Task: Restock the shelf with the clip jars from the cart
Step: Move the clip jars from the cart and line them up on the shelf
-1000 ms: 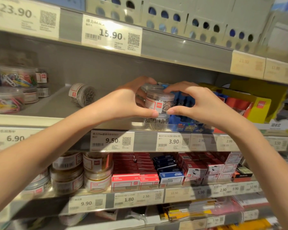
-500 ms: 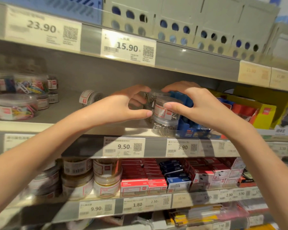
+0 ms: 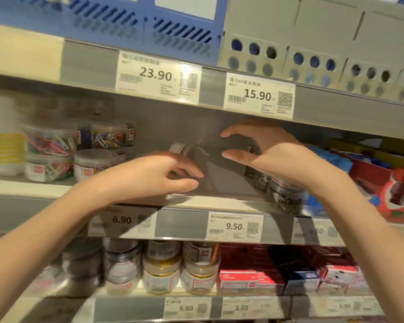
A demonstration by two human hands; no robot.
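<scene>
Clear clip jars point(image 3: 286, 197) full of silver clips stand stacked on the middle shelf point(image 3: 219, 202), mostly hidden behind my right wrist. My right hand point(image 3: 273, 157) hovers over them, thumb and forefinger spread apart toward the left with nothing between them. Another clip jar point(image 3: 179, 148) lies on its side farther back on the shelf. Just in front of that jar is my left hand point(image 3: 154, 178), fingers relaxed and holding nothing. The picture is blurred by motion.
Jars of coloured clips point(image 3: 54, 150) stand stacked at the shelf's left. Blue and red packs point(image 3: 382, 183) crowd the right. Bare shelf lies between my hands. Below are more jars point(image 3: 161, 269) and staple boxes point(image 3: 250, 276). File boxes point(image 3: 312, 54) fill the shelf above.
Both hands have let go of the stacked jars. My left hand moved left toward the lying jar and my right hand opened. The view swung left and up.
</scene>
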